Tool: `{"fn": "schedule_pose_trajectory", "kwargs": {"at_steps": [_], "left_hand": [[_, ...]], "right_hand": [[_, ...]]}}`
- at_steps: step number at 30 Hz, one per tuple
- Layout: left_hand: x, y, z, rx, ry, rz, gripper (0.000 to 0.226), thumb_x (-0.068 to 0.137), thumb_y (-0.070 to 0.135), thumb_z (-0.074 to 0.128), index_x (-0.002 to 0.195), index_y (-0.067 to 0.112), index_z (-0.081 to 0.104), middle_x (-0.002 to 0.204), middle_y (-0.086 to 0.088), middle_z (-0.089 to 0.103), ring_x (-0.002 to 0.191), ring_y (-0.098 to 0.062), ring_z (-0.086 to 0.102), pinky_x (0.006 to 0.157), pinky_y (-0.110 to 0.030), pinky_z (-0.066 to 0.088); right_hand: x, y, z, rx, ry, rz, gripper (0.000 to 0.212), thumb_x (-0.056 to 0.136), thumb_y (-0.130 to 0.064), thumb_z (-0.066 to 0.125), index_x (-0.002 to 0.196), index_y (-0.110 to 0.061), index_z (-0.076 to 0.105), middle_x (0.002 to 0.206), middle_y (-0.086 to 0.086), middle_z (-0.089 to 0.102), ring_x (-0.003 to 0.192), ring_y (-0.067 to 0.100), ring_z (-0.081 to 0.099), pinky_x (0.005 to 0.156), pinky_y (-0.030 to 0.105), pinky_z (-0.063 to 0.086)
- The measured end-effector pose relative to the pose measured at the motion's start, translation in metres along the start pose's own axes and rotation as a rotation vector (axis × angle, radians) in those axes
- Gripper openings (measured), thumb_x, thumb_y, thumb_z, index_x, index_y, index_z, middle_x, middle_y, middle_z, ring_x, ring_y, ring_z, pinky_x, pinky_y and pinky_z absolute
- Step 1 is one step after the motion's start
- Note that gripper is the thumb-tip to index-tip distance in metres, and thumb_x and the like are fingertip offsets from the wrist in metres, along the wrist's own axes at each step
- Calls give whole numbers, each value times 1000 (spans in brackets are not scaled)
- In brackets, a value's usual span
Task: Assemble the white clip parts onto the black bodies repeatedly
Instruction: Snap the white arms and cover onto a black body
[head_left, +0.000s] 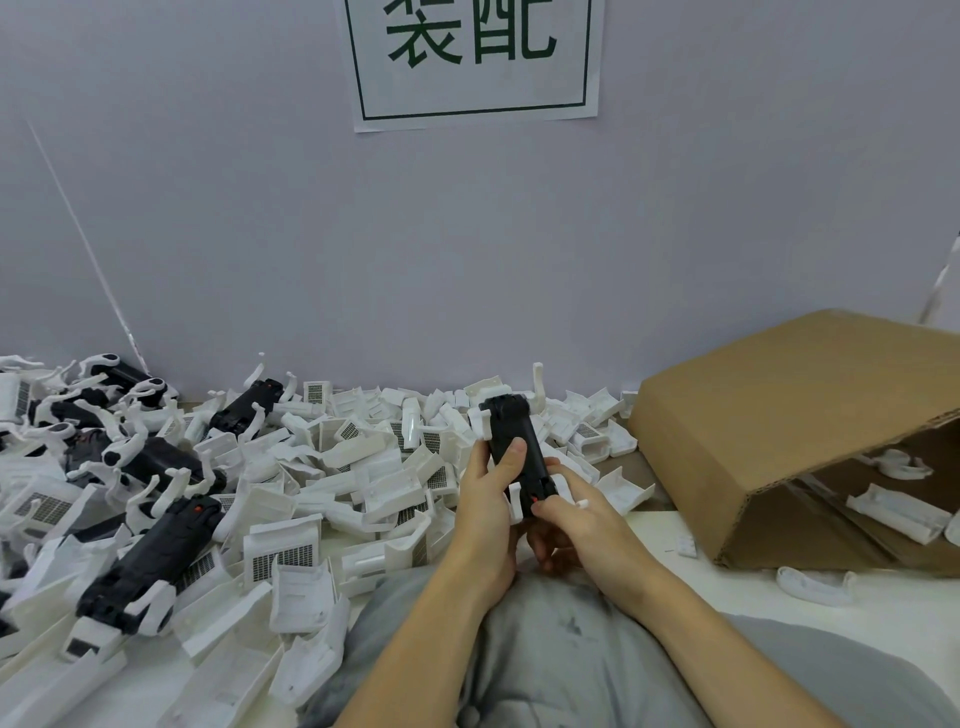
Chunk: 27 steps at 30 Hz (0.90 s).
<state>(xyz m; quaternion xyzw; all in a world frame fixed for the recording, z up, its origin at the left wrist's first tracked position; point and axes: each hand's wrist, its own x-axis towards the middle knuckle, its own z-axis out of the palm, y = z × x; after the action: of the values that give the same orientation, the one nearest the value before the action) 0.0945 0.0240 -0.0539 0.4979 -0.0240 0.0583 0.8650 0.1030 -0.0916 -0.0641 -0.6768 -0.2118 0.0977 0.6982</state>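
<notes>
Over the lap, left hand (485, 499) grips the black body (514, 457) while right hand (576, 519) seemingly pinches its lower end, pressing a white clip (515, 501) home next.

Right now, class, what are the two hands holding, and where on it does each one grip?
Both hold one black body. The left hand grips its middle, thumb on top; the right hand pinches its near end.

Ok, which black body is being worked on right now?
The black body held upright in both hands, left hand and right hand. The other black bodies lie untouched in the pile on the left.
</notes>
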Motion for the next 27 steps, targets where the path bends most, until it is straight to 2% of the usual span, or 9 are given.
{"fn": "schedule_pose_trajectory", "kwargs": {"at_steps": [5,8,13,15,17,21,25,27], "left_hand": [[0,0,2,25,2,35,26,97,30,60,122,26,63,102,-16,68,85,-38,60,42,-28,45],[1,-1,2,36,15,36,26,97,31,61,122,26,63,108,-15,67,90,-38,60,44,-29,46],[2,-3,0,18,15,17,24,98,28,61,121,21,62,103,-18,65,67,-31,60,38,-26,44],[2,-3,0,16,16,16,24,98,28,61,121,21,62,100,-17,66,62,-29,60,38,-25,43],[2,-4,0,17,15,19,23,99,28,61,121,21,62,95,-13,68,59,-28,59,38,-25,43],[2,-3,1,5,32,28,22,99,25,60,120,19,62,85,-6,69,58,-23,59,39,-26,44],[2,-3,1,25,44,27,23,100,26,59,122,21,61,93,-11,66,61,-25,57,40,-26,45],[1,-2,1,28,43,25,23,100,26,57,123,22,61,98,-15,65,62,-27,57,39,-26,44]], "right_hand": [[-1,0,1,-31,15,-38,20,83,-32,54,98,-42,63,60,6,51,52,17,51,48,25,42],[-2,-1,1,-25,18,-26,22,83,-31,54,102,-39,64,63,7,52,53,18,51,47,26,43],[-3,-4,3,17,2,-10,16,88,-37,59,102,-33,65,66,7,56,53,16,52,49,24,43],[-2,-3,2,5,11,-4,10,98,-28,58,100,-35,65,64,8,54,53,17,52,49,25,43],[-2,-2,1,-7,16,12,17,102,-20,54,101,-33,65,64,9,53,54,18,51,50,26,43],[-1,-3,0,13,14,36,10,96,-18,55,102,-22,62,63,11,54,53,18,51,49,26,42],[-1,-3,1,30,5,30,23,81,-26,55,103,-19,60,66,12,53,56,20,51,52,29,42],[-1,-3,1,30,-6,18,23,76,-27,54,97,-23,61,66,11,53,57,21,51,53,30,42]]}}
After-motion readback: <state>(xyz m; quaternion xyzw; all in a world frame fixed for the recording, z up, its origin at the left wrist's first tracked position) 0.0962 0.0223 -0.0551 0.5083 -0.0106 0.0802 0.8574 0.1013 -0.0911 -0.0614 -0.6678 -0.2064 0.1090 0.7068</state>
